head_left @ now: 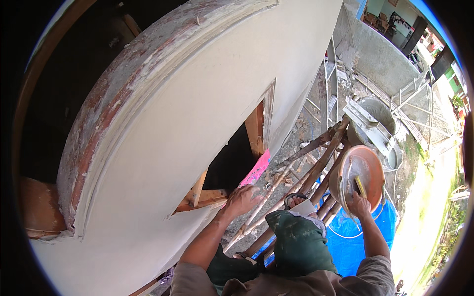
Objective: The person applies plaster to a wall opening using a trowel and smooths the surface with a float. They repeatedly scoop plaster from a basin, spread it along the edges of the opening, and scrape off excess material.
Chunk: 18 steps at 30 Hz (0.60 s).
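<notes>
My left hand (242, 200) rests by the lower corner of a triangular opening in the pale wall (163, 143), its visible fingers stretched out. Just beyond the fingertips a bright pink patterned strip (256, 168) runs along the opening's edge; whether the hand touches it is unclear. On my right side, an orange-brown basin (380, 172) has greyish residue inside. My right hand (359, 204) reaches over its near rim, closed around a small tool with a yellow bar (360, 186); its exact kind is too small to tell.
Wooden poles (321, 172) form a scaffold under me, beside a blue tarp (368, 241). Behind the basin, a metal channel (368, 126) lies across a grey tub (382, 111). A ladder (332, 81) stands farther off. Wood frames the wall's dark opening (229, 160).
</notes>
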{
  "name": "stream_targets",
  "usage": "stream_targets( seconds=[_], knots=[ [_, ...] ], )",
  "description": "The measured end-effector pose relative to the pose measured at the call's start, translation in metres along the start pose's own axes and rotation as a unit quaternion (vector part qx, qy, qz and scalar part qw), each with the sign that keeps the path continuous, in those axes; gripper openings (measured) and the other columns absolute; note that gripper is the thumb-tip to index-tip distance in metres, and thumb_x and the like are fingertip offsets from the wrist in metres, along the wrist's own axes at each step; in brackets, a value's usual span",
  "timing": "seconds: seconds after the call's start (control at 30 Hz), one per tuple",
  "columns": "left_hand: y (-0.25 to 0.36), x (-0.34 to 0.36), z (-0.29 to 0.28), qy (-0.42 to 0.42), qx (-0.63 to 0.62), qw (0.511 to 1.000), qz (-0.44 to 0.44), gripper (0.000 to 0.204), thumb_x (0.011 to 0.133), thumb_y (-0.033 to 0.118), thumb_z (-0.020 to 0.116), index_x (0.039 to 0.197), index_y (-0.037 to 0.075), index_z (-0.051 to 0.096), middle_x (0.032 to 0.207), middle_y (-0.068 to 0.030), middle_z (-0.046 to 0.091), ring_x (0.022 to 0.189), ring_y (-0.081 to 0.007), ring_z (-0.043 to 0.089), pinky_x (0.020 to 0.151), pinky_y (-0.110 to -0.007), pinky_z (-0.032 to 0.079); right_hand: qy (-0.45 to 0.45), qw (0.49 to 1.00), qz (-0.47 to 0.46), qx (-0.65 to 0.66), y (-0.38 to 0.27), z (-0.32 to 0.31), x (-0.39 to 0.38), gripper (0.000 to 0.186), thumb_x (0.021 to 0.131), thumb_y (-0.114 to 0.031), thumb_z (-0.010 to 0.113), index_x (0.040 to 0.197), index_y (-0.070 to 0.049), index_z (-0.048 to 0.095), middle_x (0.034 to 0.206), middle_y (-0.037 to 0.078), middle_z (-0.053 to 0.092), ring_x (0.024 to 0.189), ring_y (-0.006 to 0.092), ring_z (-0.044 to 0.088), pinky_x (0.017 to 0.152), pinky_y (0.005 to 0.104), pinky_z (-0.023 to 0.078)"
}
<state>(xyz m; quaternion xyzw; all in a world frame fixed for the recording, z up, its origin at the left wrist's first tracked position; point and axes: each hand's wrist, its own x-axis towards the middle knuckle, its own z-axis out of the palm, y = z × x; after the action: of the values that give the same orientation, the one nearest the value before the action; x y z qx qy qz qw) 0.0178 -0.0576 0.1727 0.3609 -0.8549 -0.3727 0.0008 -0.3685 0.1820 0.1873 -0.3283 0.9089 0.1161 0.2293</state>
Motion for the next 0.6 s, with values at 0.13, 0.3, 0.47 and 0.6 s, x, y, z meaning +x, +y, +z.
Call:
stream_targets(
  seconds=[0.13,0.3,0.47,0.6],
  knots=[
    [0.008,-0.008,0.004,-0.039,-0.004,0.999,0.03,0.045,0.087,0.039,0.061,0.118,0.006,0.06,0.122,-0.0154,0.06,0.114,-0.0343,0.057,0.098,-0.046,0.043,0.002,0.997,-0.018,-0.069,0.043,0.023,0.032,0.035,0.078,-0.029,0.066,0.11,-0.015,0.065,0.112,0.017,0.066,0.106,0.0348,0.064,0.09,0.0448,0.051],
    [0.01,-0.034,0.006,-0.019,0.01,0.997,0.077,0.043,0.088,0.038,0.061,0.118,0.006,0.06,0.121,-0.015,0.061,0.113,-0.0333,0.057,0.098,-0.046,0.042,-0.137,0.965,-0.032,-0.222,0.039,-0.06,0.006,0.031,0.071,-0.027,0.071,0.099,-0.014,0.075,0.098,0.009,0.073,0.09,0.0257,0.07,0.076,0.0378,0.057],
    [0.016,-0.056,0.004,-0.003,0.012,0.992,0.123,0.042,0.089,0.037,0.062,0.116,0.006,0.061,0.118,-0.0156,0.062,0.112,-0.0329,0.058,0.097,-0.045,0.043,-0.135,0.985,0.091,-0.055,0.03,-0.143,-0.114,0.036,0.083,-0.028,0.058,0.086,0.006,0.069,0.08,0.017,0.07,0.07,0.0244,0.07,0.064,0.0385,0.055],
    [0.021,-0.064,-0.008,-0.017,0.006,0.992,0.128,0.043,0.089,0.038,0.06,0.115,0.004,0.062,0.117,-0.0159,0.062,0.112,-0.0328,0.058,0.097,-0.044,0.043,0.049,0.987,0.063,0.136,0.043,-0.144,-0.195,0.029,0.086,-0.023,0.056,0.092,0.004,0.061,0.072,0.014,0.061,0.059,0.0217,0.064,0.051,0.0366,0.051]
  ],
)
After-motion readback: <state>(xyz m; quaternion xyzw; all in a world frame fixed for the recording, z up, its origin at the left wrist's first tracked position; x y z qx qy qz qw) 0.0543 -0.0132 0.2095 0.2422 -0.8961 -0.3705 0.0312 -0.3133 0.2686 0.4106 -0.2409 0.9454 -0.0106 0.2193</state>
